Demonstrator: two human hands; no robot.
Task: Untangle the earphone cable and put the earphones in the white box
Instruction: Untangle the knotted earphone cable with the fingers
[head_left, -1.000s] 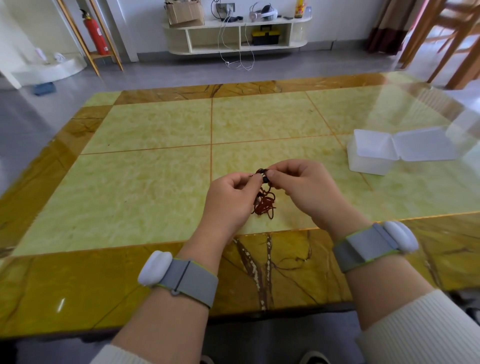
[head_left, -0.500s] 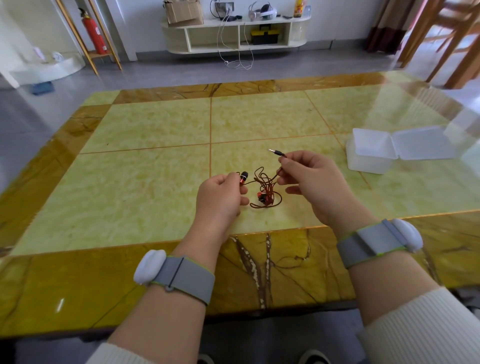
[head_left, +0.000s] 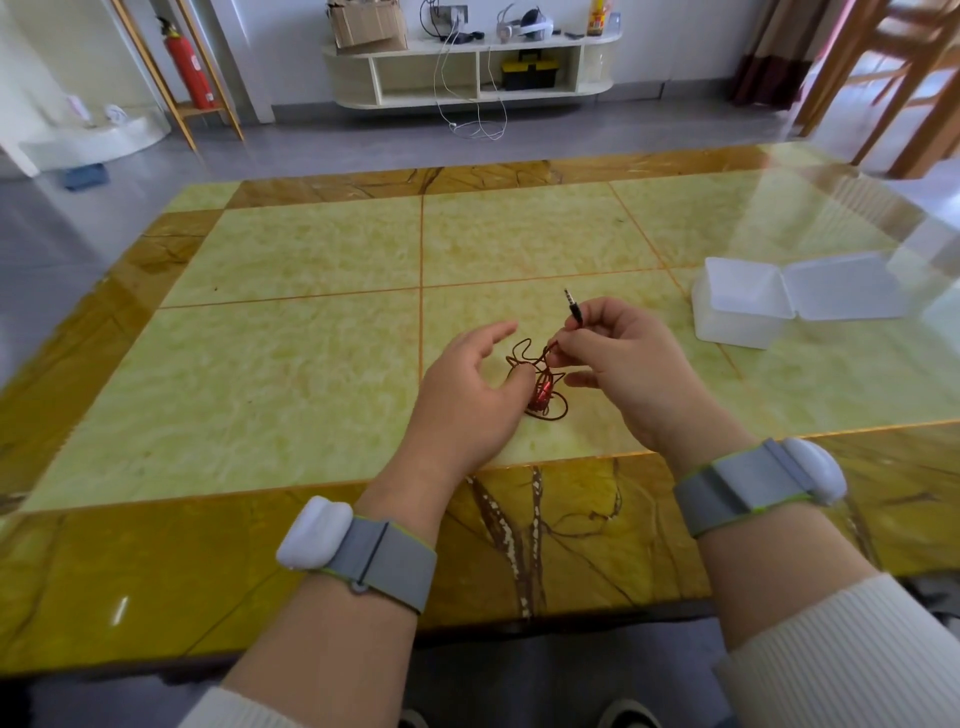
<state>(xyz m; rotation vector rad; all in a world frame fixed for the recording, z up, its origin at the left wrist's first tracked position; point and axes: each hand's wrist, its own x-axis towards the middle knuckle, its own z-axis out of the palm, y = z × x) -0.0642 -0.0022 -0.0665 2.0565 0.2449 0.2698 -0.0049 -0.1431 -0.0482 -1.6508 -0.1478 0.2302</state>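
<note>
both hands worked low over the near part of the surface. the left hand (head_left: 470, 387) lay loose, index finger stretched forward, its other fingertips touching the heap but curled round nothing. the right hand (head_left: 615, 371) pinched the thin dark-red earphone cable (head_left: 524, 353) just below its black-and-metal jack plug (head_left: 573, 306), which stuck up past the fingertips. the tangle sat between the hands on the glossy yellow-green marble surface (head_left: 311, 374), with a red earbud (head_left: 540, 397) showing near its lower part. the cable looked very light, limp and springy, likely to knot tighter if tugged; the stiff plug seemed the safest grip, with loops eased out one by one. farther right, well apart, stood the translucent white plastic box (head_left: 737, 306) with its hinged lid laid open.
</note>
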